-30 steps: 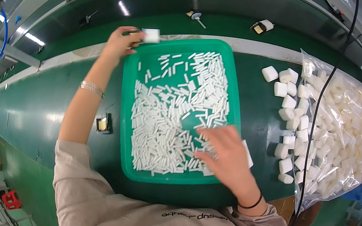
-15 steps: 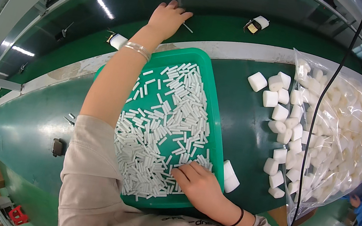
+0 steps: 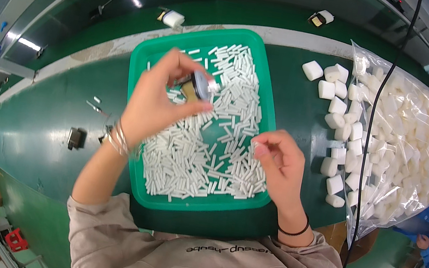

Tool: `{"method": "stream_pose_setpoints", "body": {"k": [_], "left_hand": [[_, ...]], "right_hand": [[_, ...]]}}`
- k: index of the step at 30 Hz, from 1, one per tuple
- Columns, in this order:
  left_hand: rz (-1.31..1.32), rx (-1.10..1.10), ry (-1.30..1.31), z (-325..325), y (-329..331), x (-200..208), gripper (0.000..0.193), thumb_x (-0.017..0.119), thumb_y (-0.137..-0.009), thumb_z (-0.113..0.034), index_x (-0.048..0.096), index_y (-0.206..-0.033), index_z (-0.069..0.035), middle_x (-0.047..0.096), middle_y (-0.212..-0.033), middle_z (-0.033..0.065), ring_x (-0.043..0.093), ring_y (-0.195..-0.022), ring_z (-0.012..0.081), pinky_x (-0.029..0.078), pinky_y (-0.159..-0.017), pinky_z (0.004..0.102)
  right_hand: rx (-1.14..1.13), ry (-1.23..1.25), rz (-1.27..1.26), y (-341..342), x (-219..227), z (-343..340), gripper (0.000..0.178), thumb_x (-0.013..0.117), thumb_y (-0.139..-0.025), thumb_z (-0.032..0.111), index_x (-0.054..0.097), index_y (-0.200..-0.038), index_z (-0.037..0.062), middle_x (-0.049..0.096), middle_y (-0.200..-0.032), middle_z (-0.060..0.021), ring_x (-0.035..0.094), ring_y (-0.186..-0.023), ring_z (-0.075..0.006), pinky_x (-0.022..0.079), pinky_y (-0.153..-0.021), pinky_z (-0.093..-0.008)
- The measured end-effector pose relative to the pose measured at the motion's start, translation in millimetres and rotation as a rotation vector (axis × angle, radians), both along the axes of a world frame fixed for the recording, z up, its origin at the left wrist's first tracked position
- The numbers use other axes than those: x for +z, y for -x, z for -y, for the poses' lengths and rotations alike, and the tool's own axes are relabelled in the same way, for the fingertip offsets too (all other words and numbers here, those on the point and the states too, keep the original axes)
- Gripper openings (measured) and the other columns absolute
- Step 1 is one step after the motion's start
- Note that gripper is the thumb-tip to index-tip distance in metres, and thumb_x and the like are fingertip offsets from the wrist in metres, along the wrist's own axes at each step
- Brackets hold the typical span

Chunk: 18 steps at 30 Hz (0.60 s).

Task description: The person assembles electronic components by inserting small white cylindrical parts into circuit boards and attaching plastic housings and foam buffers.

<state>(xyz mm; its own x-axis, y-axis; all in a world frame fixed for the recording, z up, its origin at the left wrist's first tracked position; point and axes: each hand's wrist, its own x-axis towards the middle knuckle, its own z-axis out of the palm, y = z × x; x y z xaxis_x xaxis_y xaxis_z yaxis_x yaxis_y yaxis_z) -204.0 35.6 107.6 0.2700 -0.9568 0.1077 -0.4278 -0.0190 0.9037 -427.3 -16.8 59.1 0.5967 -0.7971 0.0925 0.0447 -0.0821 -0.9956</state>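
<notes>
In the raised fingers of my left hand (image 3: 155, 95) is a small dark device (image 3: 197, 87) with a yellowish face; it is blurred, and its far end is partly hidden. Beneath it stands a green tray (image 3: 267, 80) that holds many short white sticks (image 3: 179, 153), lying loose in all directions. My right hand (image 3: 284, 169) is over the tray's right side, thumb and forefinger pinched together. Something small and white seems to show at those fingertips, too small to name.
Right of the tray, white foam-like plugs (image 3: 337, 106) spill from a clear plastic bag (image 3: 404, 150). A black cable (image 3: 379, 100) hangs across the bag. Similar devices lie beyond, one near the tray (image 3: 173, 19), another farther right (image 3: 321, 18). A small dark block (image 3: 75, 138) sits left.
My left hand has come back from the far strip to above the tray, now with the dark device. My right hand has lifted from the sticks and moved toward the tray's right edge.
</notes>
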Motion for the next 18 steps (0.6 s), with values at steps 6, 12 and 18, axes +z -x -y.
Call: {"method": "stream_pose_setpoints", "body": {"k": [6,12,18], "left_hand": [[-0.029,0.129,0.058,-64.3,39.6,-31.5,0.045,0.077,-0.058,-0.008,0.059,-0.099,-0.011,0.061,-0.091,0.0001,0.054,-0.076,0.0105,0.039,-0.063,0.0231],[0.072,0.236,0.132,-72.5,49.9,-33.4,0.046,0.075,-0.054,0.001,0.059,-0.097,-0.005,0.059,-0.094,0.0050,0.054,-0.080,0.0124,0.041,-0.068,0.0236],[0.224,0.253,0.282,-71.3,51.7,-37.6,0.041,0.074,-0.054,0.001,0.061,-0.092,-0.006,0.061,-0.086,0.0070,0.058,-0.075,0.0193,0.046,-0.065,0.0272]], "right_hand": [[0.079,-0.210,0.152,-2.5,5.4,-8.0,0.012,0.057,-0.080,-0.003,0.057,-0.092,-0.0025,0.057,-0.085,-0.0046,0.053,-0.076,-0.0074,0.042,-0.066,-0.0187],[0.126,-0.172,0.172,-3.6,-3.2,-10.9,0.013,0.058,-0.078,-0.004,0.059,-0.091,-0.0034,0.058,-0.085,-0.0065,0.054,-0.072,-0.0083,0.044,-0.063,-0.0190],[0.109,-0.152,0.115,-3.4,-1.9,-10.4,0.012,0.060,-0.077,-0.004,0.060,-0.089,-0.0030,0.058,-0.084,-0.0069,0.054,-0.069,-0.0085,0.044,-0.060,-0.0187]]}}
